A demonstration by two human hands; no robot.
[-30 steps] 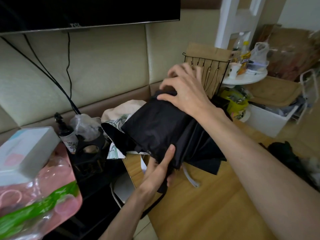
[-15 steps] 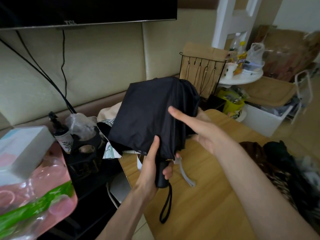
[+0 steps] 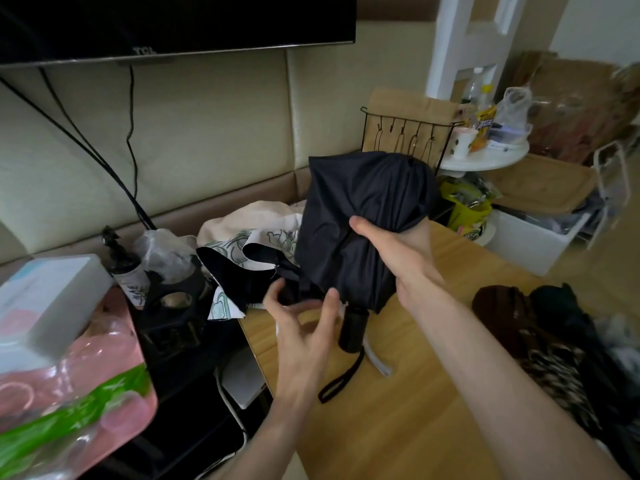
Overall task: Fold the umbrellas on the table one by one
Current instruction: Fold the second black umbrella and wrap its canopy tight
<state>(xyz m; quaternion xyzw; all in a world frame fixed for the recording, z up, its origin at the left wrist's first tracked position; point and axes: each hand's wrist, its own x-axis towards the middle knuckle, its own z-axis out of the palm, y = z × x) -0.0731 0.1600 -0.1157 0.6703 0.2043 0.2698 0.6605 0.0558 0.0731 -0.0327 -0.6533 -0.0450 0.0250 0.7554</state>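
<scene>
1. The right hand is wrapped round the middle of the black umbrella, thumb across the front, bunching the cloth and holding it upright above the wooden table
2. The left hand sits just under the canopy's hem, fingers loosely spread and half bent, gripping nothing; whether the tips touch the cloth I cannot tell
3. The handle pokes out below, its strap dangling toward the table
4. A cream patterned umbrella lies behind, at the table's far edge
</scene>
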